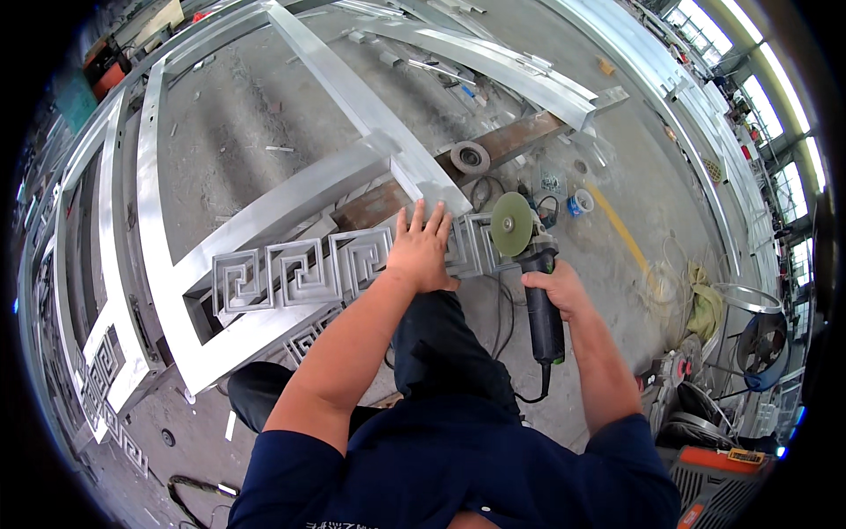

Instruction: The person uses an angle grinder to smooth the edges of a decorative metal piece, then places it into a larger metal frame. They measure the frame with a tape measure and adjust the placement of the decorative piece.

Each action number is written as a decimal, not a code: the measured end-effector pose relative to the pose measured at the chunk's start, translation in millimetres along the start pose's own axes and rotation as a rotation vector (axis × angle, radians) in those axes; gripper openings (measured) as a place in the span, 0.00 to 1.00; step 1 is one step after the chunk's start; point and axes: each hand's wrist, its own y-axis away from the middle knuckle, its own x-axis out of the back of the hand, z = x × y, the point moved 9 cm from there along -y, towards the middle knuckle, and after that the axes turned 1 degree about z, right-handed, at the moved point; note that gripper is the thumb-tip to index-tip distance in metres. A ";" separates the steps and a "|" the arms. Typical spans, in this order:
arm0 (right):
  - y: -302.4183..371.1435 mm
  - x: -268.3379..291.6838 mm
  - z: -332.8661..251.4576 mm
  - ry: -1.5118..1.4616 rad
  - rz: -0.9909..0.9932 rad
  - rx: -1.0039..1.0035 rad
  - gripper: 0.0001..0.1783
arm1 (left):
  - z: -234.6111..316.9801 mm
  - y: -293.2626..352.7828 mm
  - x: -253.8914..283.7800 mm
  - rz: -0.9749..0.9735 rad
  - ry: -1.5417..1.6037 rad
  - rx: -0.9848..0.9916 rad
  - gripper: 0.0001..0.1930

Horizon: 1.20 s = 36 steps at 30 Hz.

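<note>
White lettering [339, 525] stands in a short row on a navy shirt [423, 467], to the left of the collar, where we see it cropped by the lower edge of the view and too incomplete to read through. At lower right, we spot a small yellow label [746, 456] with dark marks on an orange-and-grey case [718, 480]; the marks are too small for us to decipher. A small white pail [580, 204] on the concrete floor [652, 181] carries blue on its side, with any print there too fine for us to make out.
</note>
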 end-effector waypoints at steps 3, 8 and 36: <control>3.4 -1.5 -4.0 0.084 0.034 -0.018 0.17 | -1.2 0.1 0.6 -0.004 0.005 0.002 0.65; 0.3 -9.0 2.5 0.133 0.001 -0.066 0.16 | -1.5 -1.2 -0.6 0.006 0.011 0.001 0.65; -15.3 -18.1 9.4 0.172 0.032 -0.002 0.17 | -2.5 0.4 2.6 -0.001 0.043 0.003 0.65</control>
